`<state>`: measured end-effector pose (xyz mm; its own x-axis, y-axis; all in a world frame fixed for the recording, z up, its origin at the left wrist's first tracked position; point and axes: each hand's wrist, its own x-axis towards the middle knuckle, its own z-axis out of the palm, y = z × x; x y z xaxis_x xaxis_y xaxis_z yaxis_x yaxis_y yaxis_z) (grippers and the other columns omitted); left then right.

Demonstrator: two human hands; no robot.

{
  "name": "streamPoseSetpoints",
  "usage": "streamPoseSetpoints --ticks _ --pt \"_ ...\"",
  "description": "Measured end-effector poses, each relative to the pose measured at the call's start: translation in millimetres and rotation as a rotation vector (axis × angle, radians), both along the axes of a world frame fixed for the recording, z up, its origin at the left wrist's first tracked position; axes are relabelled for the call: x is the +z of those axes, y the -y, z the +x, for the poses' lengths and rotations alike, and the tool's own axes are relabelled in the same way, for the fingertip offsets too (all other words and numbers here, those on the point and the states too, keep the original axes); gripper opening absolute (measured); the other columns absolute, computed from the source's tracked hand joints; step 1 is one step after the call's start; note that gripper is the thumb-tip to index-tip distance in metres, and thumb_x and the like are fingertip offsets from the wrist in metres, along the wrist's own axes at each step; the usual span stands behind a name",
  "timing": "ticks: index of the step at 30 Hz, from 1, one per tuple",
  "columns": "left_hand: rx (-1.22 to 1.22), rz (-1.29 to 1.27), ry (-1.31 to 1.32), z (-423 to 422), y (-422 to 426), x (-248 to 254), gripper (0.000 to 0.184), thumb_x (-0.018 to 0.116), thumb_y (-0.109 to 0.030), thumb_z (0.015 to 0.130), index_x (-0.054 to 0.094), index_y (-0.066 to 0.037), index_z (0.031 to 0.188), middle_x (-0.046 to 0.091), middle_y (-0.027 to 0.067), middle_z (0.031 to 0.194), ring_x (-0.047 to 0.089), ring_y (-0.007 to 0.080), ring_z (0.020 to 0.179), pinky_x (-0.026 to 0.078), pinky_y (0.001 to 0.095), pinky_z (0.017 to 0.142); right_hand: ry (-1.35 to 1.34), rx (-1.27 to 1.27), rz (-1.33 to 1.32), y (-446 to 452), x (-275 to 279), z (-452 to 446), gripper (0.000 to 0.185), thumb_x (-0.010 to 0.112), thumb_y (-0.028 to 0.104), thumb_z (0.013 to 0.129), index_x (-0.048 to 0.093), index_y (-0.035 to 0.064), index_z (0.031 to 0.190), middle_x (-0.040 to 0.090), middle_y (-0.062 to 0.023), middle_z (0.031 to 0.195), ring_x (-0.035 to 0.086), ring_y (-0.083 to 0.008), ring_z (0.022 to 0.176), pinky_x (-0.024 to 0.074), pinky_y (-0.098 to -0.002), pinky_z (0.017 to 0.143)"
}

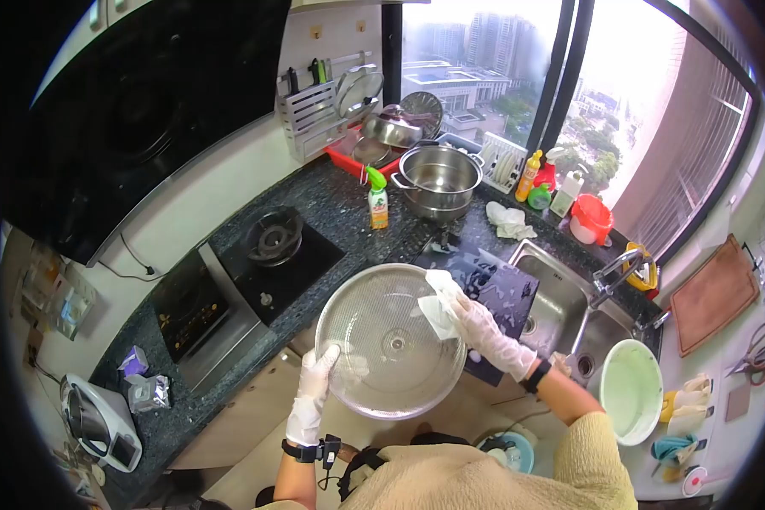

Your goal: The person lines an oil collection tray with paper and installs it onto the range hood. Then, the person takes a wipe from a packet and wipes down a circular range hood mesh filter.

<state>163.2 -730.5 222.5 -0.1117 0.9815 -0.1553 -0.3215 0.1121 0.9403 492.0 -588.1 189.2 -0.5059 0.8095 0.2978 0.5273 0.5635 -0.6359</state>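
A large round metal mesh tray (382,365) is held up in front of my body, tilted toward me. My left hand (313,382), in a white glove, grips its lower left rim, with the thumb over the edge. At the upper right rim, my gloved right hand (480,331) presses a white cloth (436,314) against the mesh. Behind the tray, a dark wet board (506,293) lies on the counter beside the sink. A spray bottle with a green top (378,204) stands past the tray, near a steel pot (440,174).
A double sink (548,280) with a faucet is at the right, a pale green basin (631,391) beside it. The stove (306,263) lies left. Bottles, a red container (591,219) and a crumpled cloth (510,221) stand or lie by the window. Pans sit in a red tray (340,155).
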Motion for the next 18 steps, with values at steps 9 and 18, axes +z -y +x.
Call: streamPoseSetpoints --ticks 9,18 --pt "-0.737 0.202 -0.627 60 -80 54 0.033 0.058 -0.021 0.094 0.062 -0.002 0.120 0.071 0.0061 0.100 0.061 0.0115 0.090 0.047 0.0308 0.085 0.347 0.380 0.663 -27 99 -5 0.039 0.056 0.017 0.087 0.052 0.0138 0.125 0.057 -0.0083 0.098 0.061 -0.0260 0.075 0.0485 -0.0356 0.061" --pt "-0.456 0.146 -0.332 40 -116 64 0.027 0.062 -0.020 0.092 0.065 0.001 0.108 0.069 0.0052 0.091 0.063 0.0113 0.082 0.050 0.0267 0.076 0.207 0.023 0.235 -14 71 91 0.026 0.054 0.021 0.096 0.058 0.0129 0.120 0.065 -0.0007 0.085 0.063 -0.0124 0.062 0.0509 -0.0273 0.051"
